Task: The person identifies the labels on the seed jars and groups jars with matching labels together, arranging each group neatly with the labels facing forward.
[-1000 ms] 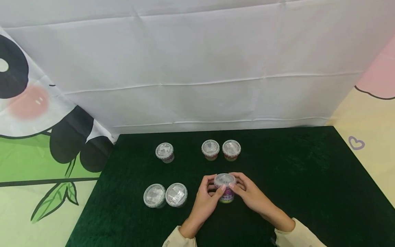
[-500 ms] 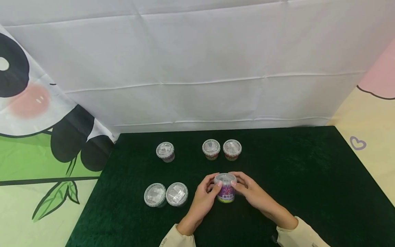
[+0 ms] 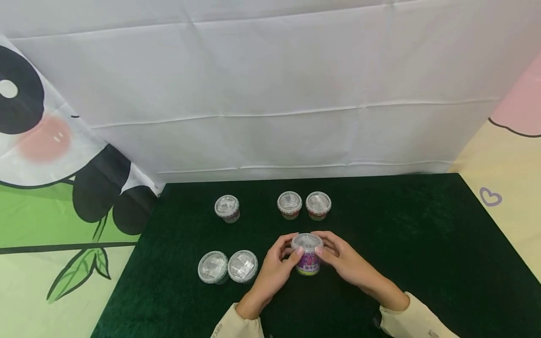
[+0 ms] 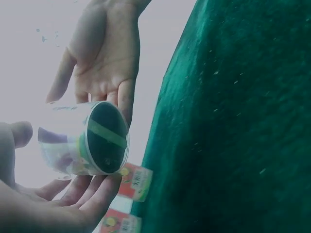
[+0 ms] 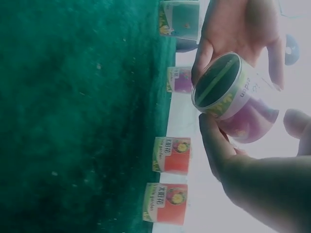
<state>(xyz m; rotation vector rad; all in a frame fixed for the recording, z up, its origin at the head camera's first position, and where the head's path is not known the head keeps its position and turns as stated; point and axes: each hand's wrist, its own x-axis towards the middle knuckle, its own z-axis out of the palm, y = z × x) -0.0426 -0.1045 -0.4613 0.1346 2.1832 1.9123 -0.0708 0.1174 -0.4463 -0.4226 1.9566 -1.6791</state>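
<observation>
Both hands hold one small lidded plastic cup (image 3: 308,263) with a purple label and a clear lid, near the middle of the table. My left hand (image 3: 276,270) grips it from the left, thumb at the front near the rim. From the right, my right hand (image 3: 346,265) grips it the same way. The cup's dark round base (image 4: 107,138), crossed by a pale strip, shows in the left wrist view, so it is raised off the cloth. In the right wrist view the purple label (image 5: 248,119) faces partly toward the camera. Fingers behind the cup are partly hidden.
Two lidded cups (image 3: 243,266) stand side by side left of my left hand. Behind are two red-labelled cups (image 3: 289,205) and, farther left, a purple-labelled one (image 3: 227,209). A dark green cloth (image 3: 401,244) covers the table; a white sheet (image 3: 270,94) hangs behind it.
The held cup has turned so its label faces the front more fully, then moved slightly up and left. The thumbs have shifted from over the label toward its sides. The other cups stay put.
</observation>
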